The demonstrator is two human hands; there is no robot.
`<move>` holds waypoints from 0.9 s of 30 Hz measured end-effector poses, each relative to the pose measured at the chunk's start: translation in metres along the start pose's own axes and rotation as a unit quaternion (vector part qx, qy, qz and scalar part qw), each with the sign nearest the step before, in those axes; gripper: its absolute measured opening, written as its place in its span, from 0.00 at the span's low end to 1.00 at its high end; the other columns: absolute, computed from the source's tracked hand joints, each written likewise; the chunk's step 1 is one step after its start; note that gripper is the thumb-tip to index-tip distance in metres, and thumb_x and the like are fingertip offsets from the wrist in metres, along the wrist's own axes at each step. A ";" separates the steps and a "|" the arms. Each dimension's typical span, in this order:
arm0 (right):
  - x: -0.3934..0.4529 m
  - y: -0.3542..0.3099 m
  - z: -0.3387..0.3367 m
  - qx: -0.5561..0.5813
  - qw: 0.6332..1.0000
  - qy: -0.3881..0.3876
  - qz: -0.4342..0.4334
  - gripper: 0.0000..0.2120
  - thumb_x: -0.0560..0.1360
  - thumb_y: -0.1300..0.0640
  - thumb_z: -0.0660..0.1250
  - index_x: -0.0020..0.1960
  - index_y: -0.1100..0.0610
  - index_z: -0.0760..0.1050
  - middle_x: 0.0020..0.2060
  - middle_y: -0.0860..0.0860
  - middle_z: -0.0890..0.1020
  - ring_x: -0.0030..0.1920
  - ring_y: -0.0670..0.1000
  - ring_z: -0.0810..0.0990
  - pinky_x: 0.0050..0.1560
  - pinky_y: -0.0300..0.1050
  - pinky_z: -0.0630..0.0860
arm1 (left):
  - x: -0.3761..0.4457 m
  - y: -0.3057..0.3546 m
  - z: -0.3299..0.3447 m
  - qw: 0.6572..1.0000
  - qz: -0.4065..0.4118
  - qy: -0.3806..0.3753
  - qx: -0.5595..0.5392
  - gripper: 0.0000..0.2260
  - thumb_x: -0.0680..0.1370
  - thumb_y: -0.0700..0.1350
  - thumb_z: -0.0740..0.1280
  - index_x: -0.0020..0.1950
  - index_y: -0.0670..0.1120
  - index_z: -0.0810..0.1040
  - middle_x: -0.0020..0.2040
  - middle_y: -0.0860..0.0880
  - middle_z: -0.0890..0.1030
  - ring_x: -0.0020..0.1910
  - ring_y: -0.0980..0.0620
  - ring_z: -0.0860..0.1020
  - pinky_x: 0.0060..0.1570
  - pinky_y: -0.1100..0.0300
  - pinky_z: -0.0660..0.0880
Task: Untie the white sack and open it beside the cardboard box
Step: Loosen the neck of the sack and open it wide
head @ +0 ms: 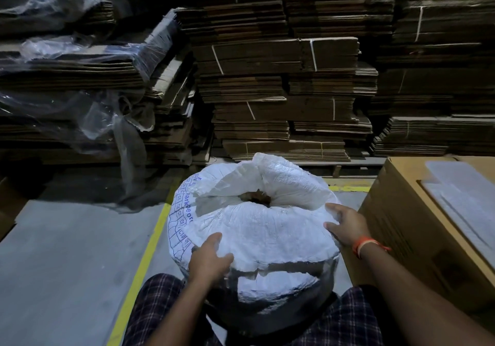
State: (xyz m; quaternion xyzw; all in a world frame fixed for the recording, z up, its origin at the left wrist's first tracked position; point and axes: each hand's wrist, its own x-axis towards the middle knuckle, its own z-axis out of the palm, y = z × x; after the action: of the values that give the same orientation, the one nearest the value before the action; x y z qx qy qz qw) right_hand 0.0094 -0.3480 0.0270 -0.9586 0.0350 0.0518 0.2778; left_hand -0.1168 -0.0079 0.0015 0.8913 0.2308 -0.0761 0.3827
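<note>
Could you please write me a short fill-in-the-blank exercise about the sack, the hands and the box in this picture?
1. The white sack stands to the ____ of the cardboard box, as the person sees it.
2. The yellow floor line runs along the sack's ____ side.
3. The orange band is worn on the ____ wrist.
4. The left hand and the right hand both grip the sack's rolled ____.

Missing words: left; left; right; rim

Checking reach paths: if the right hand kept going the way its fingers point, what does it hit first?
The right hand points left across the white sack, already gripping its rolled rim, so it would meet more sack fabric, probably toward the open mouth; depth unclear.
</note>
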 end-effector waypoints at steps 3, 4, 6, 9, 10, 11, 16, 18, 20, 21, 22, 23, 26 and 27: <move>-0.001 -0.001 0.003 -0.056 0.995 0.078 0.018 0.20 0.72 0.52 0.77 0.64 0.48 0.82 0.68 0.55 0.75 0.66 0.58 0.74 0.68 0.50 0.72 | 0.003 0.006 -0.022 0.996 -0.015 -0.085 -0.002 0.19 0.78 0.56 0.72 0.66 0.50 0.80 0.47 0.49 0.89 0.40 0.51 0.88 0.45 0.58 0.80; -0.005 -0.004 0.004 -0.078 0.987 0.138 0.013 0.15 0.72 0.53 0.76 0.59 0.47 0.85 0.67 0.55 0.73 0.66 0.59 0.71 0.67 0.54 0.72 | 0.005 0.009 -0.031 0.997 -0.009 -0.074 0.010 0.14 0.78 0.57 0.71 0.59 0.51 0.83 0.38 0.51 0.88 0.34 0.53 0.87 0.39 0.60 0.78; -0.014 -0.018 0.004 -0.127 0.964 0.229 -0.044 0.12 0.69 0.56 0.79 0.52 0.48 0.86 0.63 0.56 0.73 0.65 0.60 0.69 0.62 0.58 0.74 | 0.010 0.023 -0.047 0.998 0.034 0.008 0.061 0.08 0.78 0.57 0.70 0.50 0.55 0.85 0.33 0.53 0.86 0.34 0.54 0.85 0.36 0.61 0.75; -0.018 -0.044 0.007 -0.117 0.947 0.221 -0.202 0.14 0.65 0.59 0.82 0.50 0.52 0.85 0.56 0.55 0.76 0.57 0.57 0.75 0.50 0.51 0.80 | 0.027 0.043 -0.057 0.991 0.098 0.082 0.050 0.05 0.79 0.52 0.70 0.52 0.59 0.85 0.33 0.54 0.82 0.35 0.54 0.79 0.34 0.60 0.70; -0.017 -0.055 0.009 -0.109 0.940 0.189 -0.262 0.13 0.67 0.58 0.80 0.50 0.52 0.85 0.53 0.53 0.77 0.54 0.55 0.76 0.48 0.48 0.79 | 0.035 0.048 -0.055 0.989 0.114 0.089 0.029 0.07 0.79 0.50 0.71 0.54 0.59 0.85 0.35 0.54 0.83 0.37 0.54 0.81 0.36 0.60 0.73; -0.015 -0.063 0.011 -0.102 0.928 0.153 -0.322 0.10 0.70 0.57 0.77 0.51 0.52 0.84 0.51 0.52 0.77 0.52 0.53 0.76 0.47 0.45 0.78 | 0.044 0.052 -0.053 0.988 0.121 0.091 0.008 0.09 0.79 0.48 0.71 0.57 0.58 0.86 0.40 0.54 0.86 0.42 0.54 0.84 0.43 0.58 0.78; 0.010 -0.110 0.014 -0.168 0.903 0.045 -0.393 0.08 0.79 0.52 0.68 0.50 0.56 0.82 0.47 0.50 0.79 0.46 0.48 0.77 0.46 0.36 0.72 | 0.085 0.083 -0.050 0.984 0.136 0.106 -0.039 0.24 0.77 0.44 0.72 0.73 0.55 0.79 0.62 0.52 0.86 0.60 0.51 0.84 0.63 0.55 0.78; 0.029 -0.128 0.013 -0.184 0.903 0.019 -0.387 0.10 0.81 0.53 0.66 0.56 0.58 0.81 0.49 0.51 0.78 0.48 0.48 0.76 0.47 0.32 0.70 | 0.101 0.097 -0.047 0.981 0.153 0.108 -0.043 0.29 0.76 0.41 0.71 0.77 0.54 0.74 0.69 0.51 0.82 0.66 0.49 0.81 0.66 0.53 0.77; 0.050 -0.140 0.014 -0.168 0.911 -0.028 -0.375 0.21 0.80 0.47 0.59 0.68 0.53 0.78 0.59 0.52 0.77 0.60 0.53 0.75 0.55 0.39 0.69 | 0.117 0.110 -0.044 0.978 0.179 0.098 -0.043 0.30 0.76 0.41 0.72 0.79 0.51 0.72 0.73 0.50 0.79 0.72 0.48 0.77 0.70 0.54 0.74; 0.058 -0.144 0.010 -0.144 0.926 -0.039 -0.347 0.27 0.78 0.43 0.55 0.71 0.52 0.75 0.61 0.52 0.77 0.63 0.55 0.74 0.56 0.42 0.67 | 0.127 0.115 -0.042 0.976 0.194 0.092 -0.036 0.30 0.76 0.41 0.72 0.79 0.50 0.72 0.75 0.49 0.77 0.74 0.48 0.75 0.73 0.55 0.70; 0.069 -0.146 0.009 -0.143 0.939 -0.034 -0.310 0.28 0.77 0.43 0.56 0.74 0.51 0.73 0.63 0.52 0.75 0.65 0.57 0.73 0.56 0.43 0.68 | 0.135 0.120 -0.041 0.974 0.210 0.086 -0.026 0.30 0.76 0.41 0.73 0.78 0.49 0.72 0.76 0.48 0.76 0.75 0.49 0.73 0.75 0.57 0.67; 0.083 -0.144 0.010 -0.154 0.948 -0.030 -0.276 0.26 0.79 0.48 0.60 0.77 0.50 0.69 0.66 0.54 0.73 0.66 0.59 0.72 0.59 0.46 0.69 | 0.143 0.123 -0.039 0.972 0.220 0.081 -0.015 0.29 0.76 0.41 0.73 0.77 0.49 0.74 0.76 0.48 0.75 0.75 0.49 0.72 0.75 0.57 0.66; 0.113 -0.126 0.015 -0.180 0.962 -0.062 -0.197 0.33 0.81 0.58 0.65 0.82 0.44 0.59 0.76 0.59 0.64 0.70 0.65 0.71 0.65 0.56 0.72 | 0.157 0.116 -0.034 0.967 0.227 0.114 -0.022 0.18 0.76 0.42 0.73 0.66 0.49 0.83 0.67 0.48 0.81 0.63 0.50 0.80 0.66 0.54 0.76; 0.120 -0.116 0.016 -0.188 0.962 -0.085 -0.177 0.34 0.81 0.56 0.66 0.82 0.43 0.56 0.77 0.59 0.62 0.70 0.65 0.72 0.66 0.54 0.73 | 0.158 0.109 -0.032 0.965 0.216 0.144 -0.031 0.13 0.76 0.42 0.73 0.60 0.50 0.85 0.61 0.50 0.82 0.54 0.53 0.82 0.58 0.56 0.78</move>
State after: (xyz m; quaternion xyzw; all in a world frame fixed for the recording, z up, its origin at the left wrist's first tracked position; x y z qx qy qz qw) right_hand 0.1379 -0.2457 0.0605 -0.9765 -0.1692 0.0889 0.0992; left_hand 0.0726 0.0055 0.0455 0.9094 0.0876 0.1451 0.3798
